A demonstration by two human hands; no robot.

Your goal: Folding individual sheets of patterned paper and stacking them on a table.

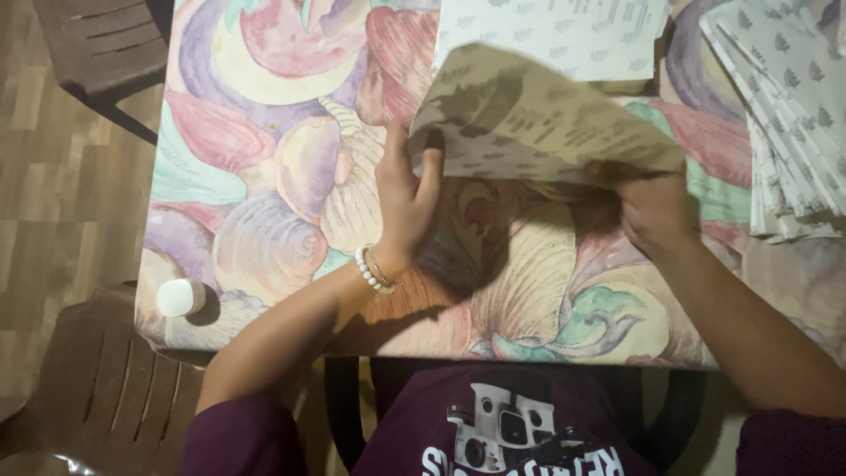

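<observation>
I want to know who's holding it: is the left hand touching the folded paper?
Touching. The head view shows the left hand with its fingertips pressed against the lower left edge of the folded paper, no gap between them.

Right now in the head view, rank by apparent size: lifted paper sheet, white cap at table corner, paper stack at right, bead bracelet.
1. Lifted paper sheet, held by both hands
2. Paper stack, partly cut off by the frame, so this rank is unsure
3. White cap
4. Bead bracelet, similar to the cap, too close to call
</observation>
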